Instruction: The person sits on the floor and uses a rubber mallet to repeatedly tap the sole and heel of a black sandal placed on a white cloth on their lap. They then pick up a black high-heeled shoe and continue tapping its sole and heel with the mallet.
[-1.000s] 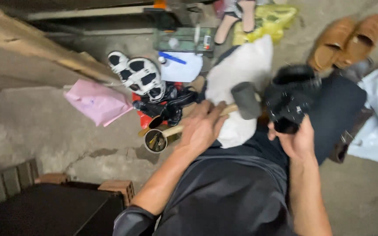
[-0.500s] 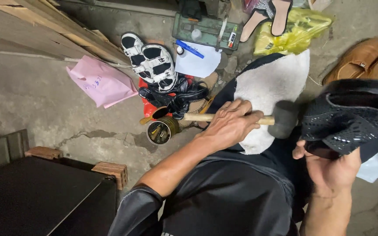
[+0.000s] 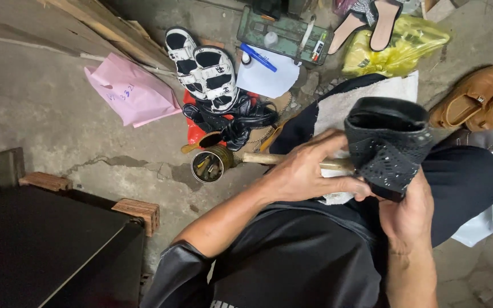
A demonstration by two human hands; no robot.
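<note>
My left hand (image 3: 309, 171) grips the wooden handle of a hammer (image 3: 258, 158), which lies across my lap; its head is hidden behind the shoe. My right hand (image 3: 403, 214) holds a black perforated ankle boot (image 3: 386, 145) from below, its opening facing up. The boot sits right against the fingers of my left hand. A white cloth (image 3: 372, 94) is spread over my knee beneath them.
On the concrete floor lie a small open tin (image 3: 207, 166), black strappy shoes on a red bag (image 3: 235, 117), white-and-black sandals (image 3: 203, 65), a pink bag (image 3: 132, 91), a paper with a blue pen (image 3: 266, 77), a green tray (image 3: 283, 34), a yellow bag (image 3: 395, 48), brown shoes (image 3: 477, 102). A dark box (image 3: 41, 245) stands at the left.
My right hand has brought the boot left and closer to my left hand, covering the hammer head. The hammer stays across my lap and the view has shifted slightly.
</note>
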